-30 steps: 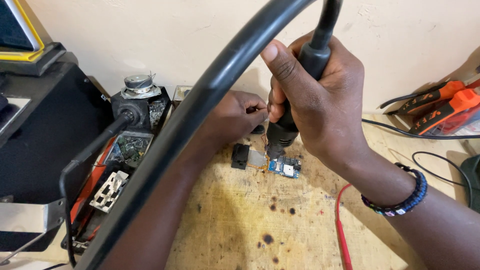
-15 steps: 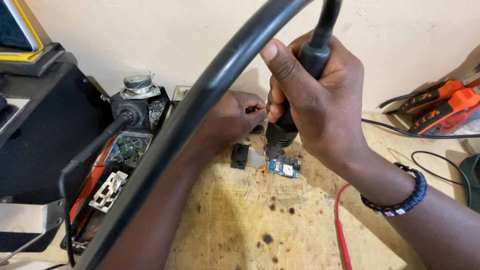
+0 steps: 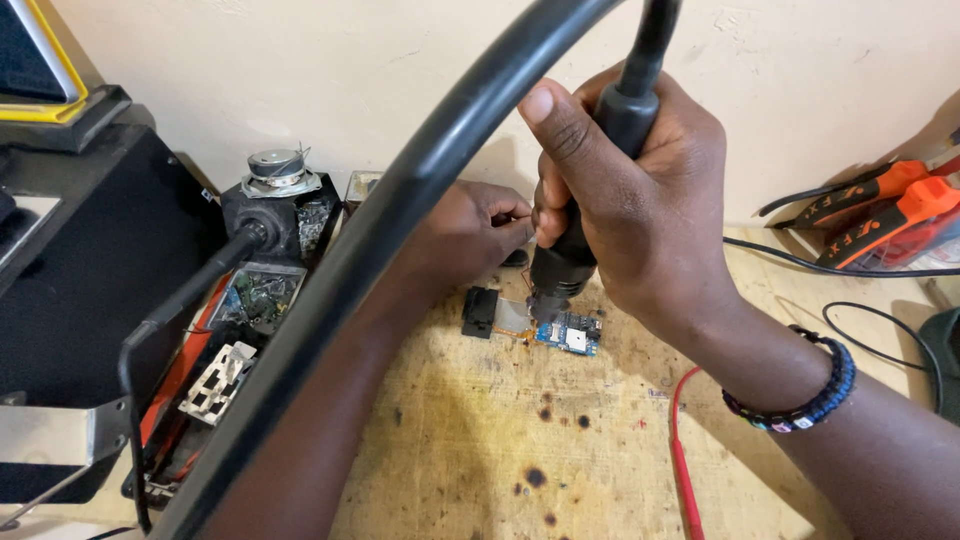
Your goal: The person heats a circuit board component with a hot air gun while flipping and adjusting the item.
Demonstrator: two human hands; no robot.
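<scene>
My right hand (image 3: pixel 640 200) grips a black hot-air gun handle (image 3: pixel 585 215), nozzle pointing down at a small blue circuit board (image 3: pixel 568 332) on the wooden bench (image 3: pixel 470 440). The tool's thick black hose (image 3: pixel 400 230) arcs across the view from the top to the lower left. My left hand (image 3: pixel 465 235) sits just left of the nozzle, its fingers pinched on something thin that I cannot make out. A small black part (image 3: pixel 479 311) and a shiny metal shield (image 3: pixel 513 316) lie beside the board.
A black station box with a speaker on top (image 3: pixel 275 205) and loose circuit scrap (image 3: pixel 255 300) stands at the left. Orange-handled tools (image 3: pixel 880 210) lie at the right, with black cables (image 3: pixel 850 270) and a red wire (image 3: pixel 680 440). Burn spots mark the bench.
</scene>
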